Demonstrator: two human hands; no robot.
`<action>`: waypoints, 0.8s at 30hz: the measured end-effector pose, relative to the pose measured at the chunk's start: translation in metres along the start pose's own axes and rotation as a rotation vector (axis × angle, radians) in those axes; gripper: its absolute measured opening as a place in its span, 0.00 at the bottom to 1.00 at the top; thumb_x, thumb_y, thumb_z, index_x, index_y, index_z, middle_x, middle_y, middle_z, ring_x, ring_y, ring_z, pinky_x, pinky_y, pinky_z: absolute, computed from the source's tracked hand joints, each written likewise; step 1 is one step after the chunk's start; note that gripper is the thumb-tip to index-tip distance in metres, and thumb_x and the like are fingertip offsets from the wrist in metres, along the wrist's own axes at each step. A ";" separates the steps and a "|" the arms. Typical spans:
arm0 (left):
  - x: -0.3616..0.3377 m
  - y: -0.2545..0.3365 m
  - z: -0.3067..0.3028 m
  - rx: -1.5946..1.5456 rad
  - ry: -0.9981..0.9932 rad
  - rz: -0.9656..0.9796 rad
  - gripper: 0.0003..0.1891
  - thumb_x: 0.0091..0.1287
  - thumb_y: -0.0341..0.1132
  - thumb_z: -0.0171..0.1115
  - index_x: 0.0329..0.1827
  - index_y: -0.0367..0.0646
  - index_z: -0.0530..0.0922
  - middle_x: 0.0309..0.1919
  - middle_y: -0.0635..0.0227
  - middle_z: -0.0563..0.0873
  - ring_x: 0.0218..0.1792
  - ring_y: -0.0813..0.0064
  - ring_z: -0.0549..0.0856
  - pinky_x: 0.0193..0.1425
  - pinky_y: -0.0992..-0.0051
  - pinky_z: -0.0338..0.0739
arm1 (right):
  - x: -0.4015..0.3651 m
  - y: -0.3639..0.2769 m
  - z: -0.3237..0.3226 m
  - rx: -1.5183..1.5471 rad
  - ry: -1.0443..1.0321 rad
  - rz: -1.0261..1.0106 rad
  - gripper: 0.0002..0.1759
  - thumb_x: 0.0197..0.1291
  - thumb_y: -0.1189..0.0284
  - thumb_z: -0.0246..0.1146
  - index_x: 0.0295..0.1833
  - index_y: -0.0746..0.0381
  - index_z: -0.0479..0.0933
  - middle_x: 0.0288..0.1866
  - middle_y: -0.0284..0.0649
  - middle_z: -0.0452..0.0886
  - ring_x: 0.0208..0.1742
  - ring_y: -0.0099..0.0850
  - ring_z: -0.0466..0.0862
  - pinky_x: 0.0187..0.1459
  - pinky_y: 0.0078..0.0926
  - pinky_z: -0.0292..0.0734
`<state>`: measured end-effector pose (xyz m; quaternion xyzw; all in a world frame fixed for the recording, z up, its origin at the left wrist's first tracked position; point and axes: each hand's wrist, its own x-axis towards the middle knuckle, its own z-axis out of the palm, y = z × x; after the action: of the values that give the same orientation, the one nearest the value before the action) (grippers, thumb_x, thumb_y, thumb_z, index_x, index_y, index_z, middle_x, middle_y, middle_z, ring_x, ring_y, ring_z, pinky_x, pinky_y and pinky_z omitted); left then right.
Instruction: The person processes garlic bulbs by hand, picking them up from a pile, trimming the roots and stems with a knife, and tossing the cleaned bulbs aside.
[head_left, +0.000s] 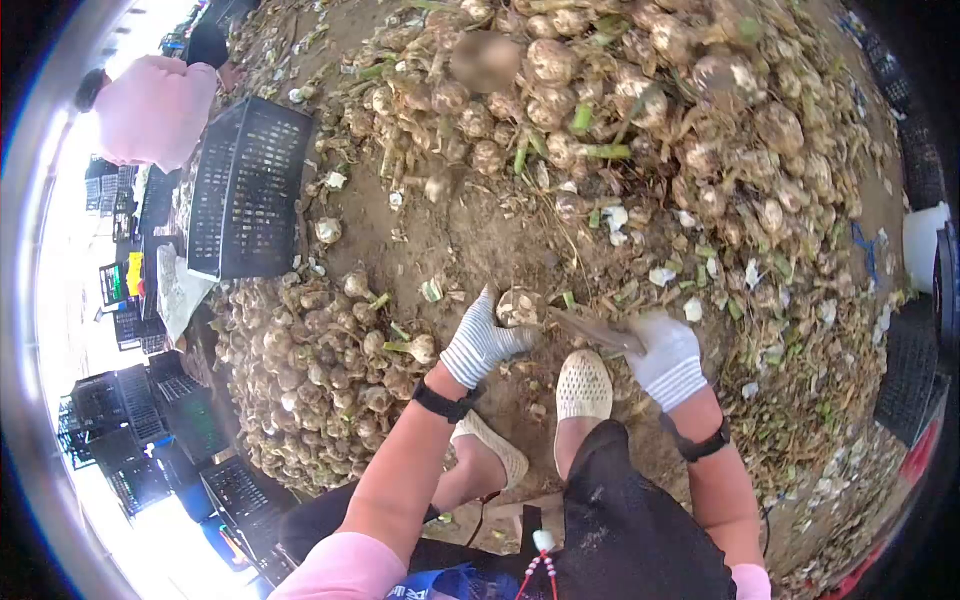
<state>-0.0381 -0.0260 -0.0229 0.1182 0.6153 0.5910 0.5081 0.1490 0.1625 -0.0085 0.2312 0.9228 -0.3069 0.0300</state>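
My left hand [486,342], in a white-and-grey striped glove, has its thumb raised and its fingers curled at the lower side of a garlic bulb [518,307]. The bulb sits between thumb and fingers. In my right hand [664,358], gloved the same way and slightly blurred, is a cutting tool with a flat brownish blade [602,331]. Its tip points left toward the bulb, and my fingers hide its handle. A trimmed garlic bulb with a short stem [421,348] lies just left of my left hand, at the edge of a pile of bulbs [300,380].
A large heap of garlic with stalks [600,90] lies ahead. Cut stems and peelings [790,340] cover the ground at right. A black crate [255,190] stands at upper left, beside another person in a pink top [155,110]. More crates [130,420] stand at left; a white bucket [925,245] is at right.
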 end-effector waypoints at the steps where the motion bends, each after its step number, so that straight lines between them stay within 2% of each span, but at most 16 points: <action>1: 0.001 -0.005 -0.001 0.125 -0.037 0.040 0.20 0.75 0.45 0.45 0.61 0.41 0.67 0.54 0.57 0.78 0.54 0.63 0.78 0.58 0.62 0.76 | 0.004 -0.003 0.000 0.054 0.018 -0.038 0.10 0.49 0.66 0.65 0.35 0.59 0.78 0.34 0.45 0.79 0.39 0.45 0.81 0.42 0.41 0.77; 3: 0.002 -0.016 -0.004 0.371 -0.097 0.134 0.23 0.76 0.48 0.42 0.66 0.41 0.63 0.57 0.54 0.75 0.56 0.62 0.77 0.59 0.58 0.76 | 0.013 -0.023 -0.011 0.009 -0.060 -0.046 0.12 0.46 0.67 0.66 0.36 0.59 0.78 0.34 0.45 0.80 0.40 0.44 0.82 0.42 0.41 0.77; 4: 0.004 -0.023 0.000 -0.036 -0.189 -0.082 0.28 0.74 0.51 0.44 0.68 0.40 0.60 0.62 0.51 0.70 0.60 0.59 0.75 0.64 0.57 0.72 | 0.017 -0.031 -0.011 -0.017 -0.093 -0.062 0.12 0.45 0.67 0.66 0.36 0.60 0.78 0.34 0.45 0.80 0.40 0.43 0.82 0.42 0.41 0.77; 5: 0.006 -0.024 0.009 -0.520 -0.372 -0.093 0.31 0.73 0.54 0.45 0.70 0.40 0.59 0.65 0.49 0.65 0.63 0.57 0.71 0.67 0.57 0.67 | 0.020 -0.040 -0.010 -0.044 -0.127 -0.079 0.13 0.44 0.68 0.67 0.37 0.60 0.78 0.35 0.45 0.80 0.41 0.42 0.83 0.42 0.40 0.78; 6: 0.009 -0.024 0.018 -1.204 -0.560 -0.268 0.35 0.71 0.57 0.46 0.71 0.39 0.57 0.68 0.47 0.61 0.66 0.55 0.68 0.70 0.56 0.63 | 0.021 -0.051 -0.016 -0.087 -0.122 -0.134 0.10 0.47 0.69 0.63 0.37 0.60 0.78 0.36 0.44 0.80 0.42 0.41 0.83 0.43 0.40 0.77; 7: 0.011 -0.025 0.026 -1.603 -0.729 -0.495 0.38 0.70 0.59 0.47 0.72 0.38 0.55 0.71 0.45 0.56 0.69 0.53 0.65 0.74 0.56 0.58 | 0.017 -0.053 -0.010 -0.088 -0.045 -0.124 0.09 0.52 0.70 0.58 0.38 0.60 0.78 0.36 0.43 0.80 0.41 0.40 0.83 0.43 0.40 0.77; 8: 0.013 -0.034 0.018 -1.151 -0.437 -0.417 0.35 0.71 0.57 0.45 0.72 0.39 0.56 0.69 0.46 0.61 0.67 0.52 0.67 0.73 0.55 0.60 | 0.017 -0.052 -0.008 -0.112 -0.016 -0.131 0.09 0.53 0.71 0.56 0.39 0.60 0.77 0.35 0.43 0.80 0.41 0.40 0.83 0.42 0.40 0.77; 11: 0.007 -0.029 0.027 -1.498 -0.403 -0.474 0.42 0.71 0.64 0.36 0.76 0.40 0.47 0.74 0.46 0.52 0.73 0.54 0.58 0.76 0.59 0.51 | 0.016 -0.045 -0.002 -0.123 0.051 -0.159 0.09 0.55 0.71 0.55 0.39 0.60 0.77 0.35 0.42 0.80 0.39 0.40 0.83 0.41 0.40 0.76; 12: 0.004 -0.017 0.032 -0.920 -0.427 -0.422 0.44 0.69 0.67 0.35 0.77 0.40 0.46 0.74 0.50 0.52 0.73 0.57 0.58 0.77 0.62 0.50 | 0.015 -0.043 0.000 -0.108 0.087 -0.178 0.09 0.54 0.70 0.56 0.39 0.60 0.77 0.35 0.42 0.80 0.39 0.40 0.83 0.41 0.40 0.76; 15: 0.007 -0.080 -0.011 -0.172 -0.493 -0.348 0.29 0.77 0.46 0.32 0.76 0.40 0.47 0.76 0.58 0.49 0.75 0.59 0.52 0.78 0.60 0.47 | 0.014 -0.044 -0.002 -0.072 0.110 -0.170 0.09 0.54 0.70 0.56 0.39 0.60 0.77 0.34 0.42 0.80 0.38 0.40 0.83 0.41 0.40 0.76; 17: 0.000 -0.045 0.006 0.043 -0.437 -0.276 0.29 0.74 0.47 0.41 0.73 0.40 0.54 0.69 0.59 0.59 0.68 0.66 0.61 0.72 0.65 0.56 | 0.013 -0.044 -0.003 -0.063 0.088 -0.168 0.10 0.54 0.69 0.57 0.40 0.60 0.76 0.34 0.42 0.80 0.38 0.40 0.83 0.41 0.39 0.76; 19: -0.009 -0.002 0.027 0.257 -0.378 -0.205 0.29 0.70 0.47 0.50 0.69 0.40 0.61 0.62 0.61 0.69 0.61 0.73 0.70 0.67 0.70 0.65 | 0.015 -0.040 0.002 -0.070 0.169 -0.206 0.09 0.53 0.70 0.58 0.39 0.62 0.78 0.35 0.44 0.81 0.37 0.42 0.84 0.38 0.41 0.78; 21: -0.020 0.019 0.045 0.372 -0.324 -0.141 0.25 0.68 0.47 0.55 0.62 0.40 0.67 0.53 0.62 0.76 0.51 0.75 0.77 0.57 0.73 0.72 | 0.029 -0.036 -0.005 -0.152 -0.200 0.048 0.09 0.53 0.71 0.60 0.37 0.63 0.80 0.37 0.47 0.83 0.35 0.45 0.84 0.36 0.44 0.80; 22: -0.030 0.019 0.058 0.235 -0.310 -0.084 0.21 0.69 0.46 0.55 0.57 0.40 0.69 0.48 0.63 0.79 0.46 0.75 0.79 0.49 0.74 0.75 | 0.045 -0.001 0.006 -0.215 -0.314 0.216 0.09 0.52 0.71 0.61 0.37 0.63 0.81 0.38 0.52 0.83 0.35 0.47 0.85 0.34 0.45 0.81; 23: -0.036 0.013 0.068 0.120 -0.292 -0.054 0.18 0.69 0.45 0.54 0.51 0.40 0.72 0.42 0.63 0.81 0.40 0.75 0.81 0.42 0.75 0.78 | 0.038 0.044 0.023 -0.171 -0.169 0.323 0.09 0.53 0.72 0.61 0.39 0.61 0.81 0.39 0.52 0.83 0.36 0.46 0.85 0.36 0.41 0.81; 24: -0.037 0.012 0.072 0.079 -0.233 -0.035 0.15 0.69 0.44 0.54 0.46 0.39 0.75 0.37 0.63 0.83 0.35 0.74 0.83 0.35 0.76 0.80 | 0.020 0.058 0.024 -0.067 0.052 0.339 0.06 0.54 0.72 0.62 0.37 0.60 0.81 0.36 0.50 0.83 0.35 0.45 0.84 0.37 0.38 0.80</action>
<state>0.0282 -0.0067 0.0204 0.1952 0.5769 0.5394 0.5815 0.1543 0.1973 -0.0640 0.3904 0.8807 -0.2603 0.0653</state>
